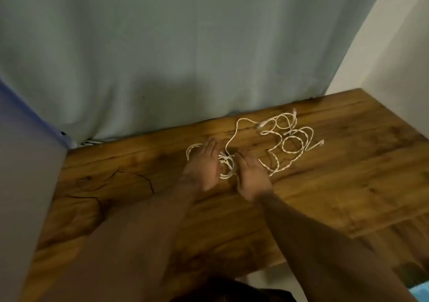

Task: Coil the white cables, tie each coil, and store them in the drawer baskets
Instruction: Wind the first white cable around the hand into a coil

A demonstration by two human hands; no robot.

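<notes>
White cables lie tangled on the wooden table [162, 208]. A loose tangle of cables [290, 139] spreads at the right rear, with plug ends showing. A smaller bunch of cable [226, 165] sits between my two hands. My left hand [204, 165] lies flat on the bunch's left loops, fingers straight and pointing away from me. Just right of the bunch, my right hand [251, 177] rests on the table with straight fingers, over a strand that runs to the tangle. Neither hand curls round a cable.
A grey-green curtain [185, 57] hangs along the table's back edge. A grey and blue panel [27, 162] stands at the left. A white wall [394, 57] borders the right rear. The table's right edge drops to a wooden floor [406, 243].
</notes>
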